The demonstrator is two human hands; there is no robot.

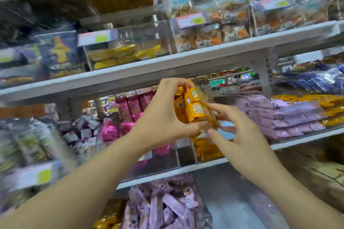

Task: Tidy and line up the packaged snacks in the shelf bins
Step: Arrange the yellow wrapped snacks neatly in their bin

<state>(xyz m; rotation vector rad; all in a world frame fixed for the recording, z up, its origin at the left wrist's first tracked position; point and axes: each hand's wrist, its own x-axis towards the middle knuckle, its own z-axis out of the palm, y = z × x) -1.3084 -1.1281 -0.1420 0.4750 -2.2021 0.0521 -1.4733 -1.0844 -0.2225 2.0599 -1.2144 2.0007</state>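
Several orange packets (193,111), count unclear

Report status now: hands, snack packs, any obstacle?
Left hand grips orange snack packs. Right hand pinches their lower corner. Packs held off the shelf. Nothing blocking.

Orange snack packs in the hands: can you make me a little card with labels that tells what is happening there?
held: orange snack packs, a small stack, up in front of the shelves
left: left hand grips the stack, fingers curled round it
right: right hand pinches the stack's lower end
underneath: clear bin holding more orange packs
to the right: purple packs lying in rows
to the left: pink packs
sharpness: blurry, print unreadable
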